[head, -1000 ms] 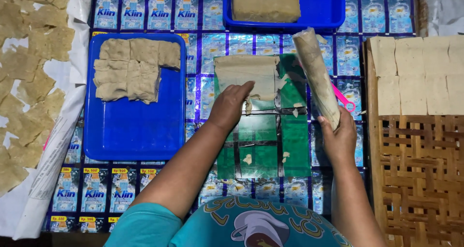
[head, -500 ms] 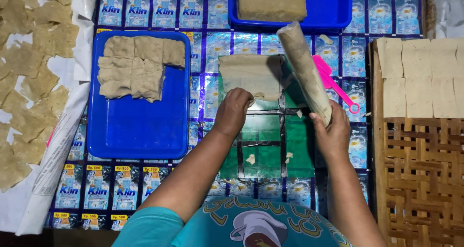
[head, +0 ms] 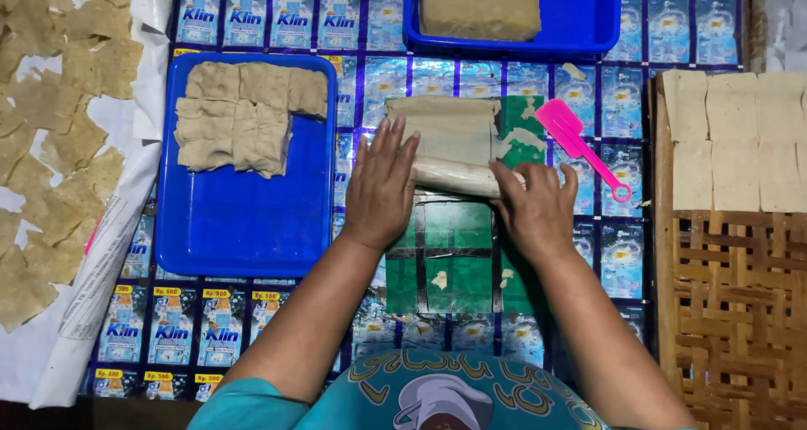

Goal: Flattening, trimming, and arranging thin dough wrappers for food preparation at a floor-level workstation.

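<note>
Both hands press flat on a pale dough roll lying across a green board. The left hand has fingers spread wide; the right hand curls loosely over the roll's end. Even pressure from both palms would likely keep the roll uniform. A pink scraper lies right of the board.

I see 2 bare forearms reaching up from 6 o'clock toward 12, running roughly side by side and drawing slightly closer at the wrists. My left hand lies palm down, fingers straight, close together and pointing to 12 o'clock, thumb tucked along the inner edge. My right hand sits just to its 3 o'clock, also palm down, but with fingers curled and knuckles raised, wrist bent. The 2 hands are near, not touching.
</note>
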